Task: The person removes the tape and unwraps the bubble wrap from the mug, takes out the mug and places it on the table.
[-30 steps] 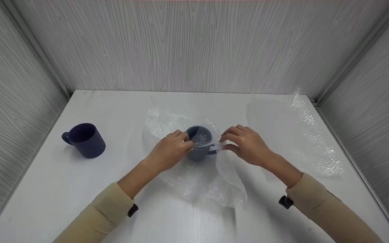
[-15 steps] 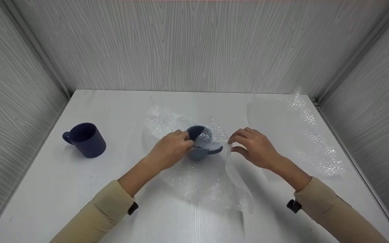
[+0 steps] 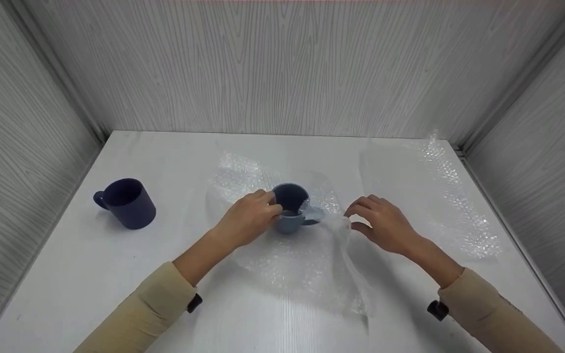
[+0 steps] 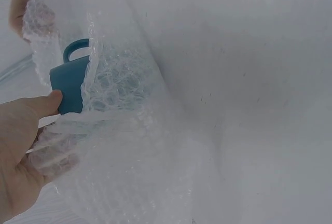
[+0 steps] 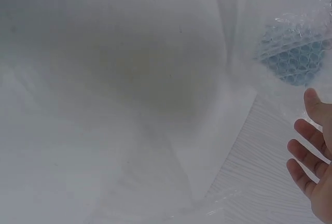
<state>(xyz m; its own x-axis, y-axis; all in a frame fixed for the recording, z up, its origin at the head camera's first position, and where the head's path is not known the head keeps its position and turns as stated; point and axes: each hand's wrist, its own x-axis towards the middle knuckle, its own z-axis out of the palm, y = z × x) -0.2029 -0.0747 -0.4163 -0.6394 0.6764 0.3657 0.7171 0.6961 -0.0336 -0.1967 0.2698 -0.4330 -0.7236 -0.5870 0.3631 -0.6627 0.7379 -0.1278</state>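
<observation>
A blue-grey mug (image 3: 289,225) stands upright on a sheet of bubble wrap (image 3: 287,264), its handle toward the right. My left hand (image 3: 248,218) grips the mug's left side at the rim; in the left wrist view its thumb (image 4: 49,103) presses the mug wall and its other fingers lie behind the clear wrap. To the right of the handle, my right hand (image 3: 383,223) holds a corner of the wrap near the fingertips. Some wrap lies over the handle and the rim's right edge. In the right wrist view, bubbles cover the blue mug (image 5: 295,60).
A dark blue mug (image 3: 130,203) stands at the left of the white table (image 3: 66,274), handle to the left. Another bubble wrap sheet (image 3: 424,196) lies flat at the right. Grey wood-grain panels (image 3: 282,68) enclose the back and sides.
My right hand has moved right and slightly toward me, drawing the wrap off the mug's opening, so more of the inside shows. The left hand has stayed on the rim.
</observation>
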